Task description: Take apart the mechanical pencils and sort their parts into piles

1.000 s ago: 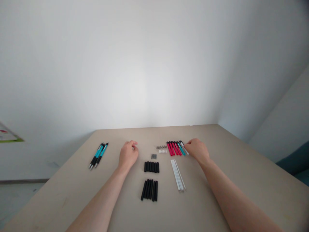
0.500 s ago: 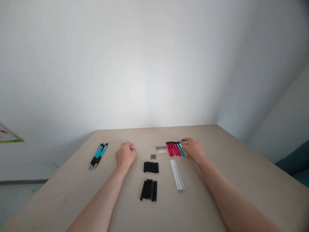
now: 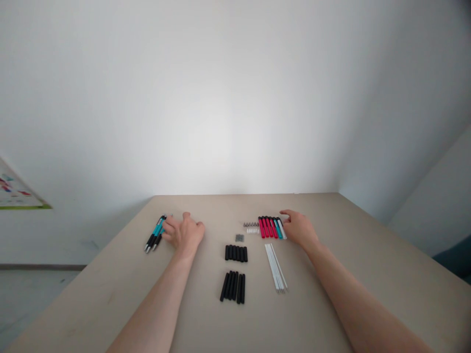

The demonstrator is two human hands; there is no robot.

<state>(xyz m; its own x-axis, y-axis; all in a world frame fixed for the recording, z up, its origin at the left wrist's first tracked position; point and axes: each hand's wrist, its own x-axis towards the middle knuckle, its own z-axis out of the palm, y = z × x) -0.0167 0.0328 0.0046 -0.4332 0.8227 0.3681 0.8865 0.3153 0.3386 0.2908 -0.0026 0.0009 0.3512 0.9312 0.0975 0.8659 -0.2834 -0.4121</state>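
Observation:
My left hand (image 3: 185, 231) has its fingers spread over the table, the fingertips beside a few blue and black pens (image 3: 155, 234) at the left. It covers part of the rightmost pen. My right hand (image 3: 299, 227) rests with fingers apart at the right end of a row of pen barrels (image 3: 268, 227), pink, teal and white. Left of that row lie small metal springs or tips (image 3: 251, 224), clear small parts (image 3: 252, 231) and grey small parts (image 3: 240, 238). White refills (image 3: 275, 268) lie below the barrels.
Two groups of black tubes, an upper row (image 3: 236, 253) and a lower row (image 3: 233, 287), lie mid-table between my forearms. The beige table (image 3: 206, 314) meets a white wall behind. A dark blue item shows at the far right.
My left hand has moved left to the pens and its fingers have spread. My right hand has shifted slightly off the white barrel, now more visible. The view has turned slightly left.

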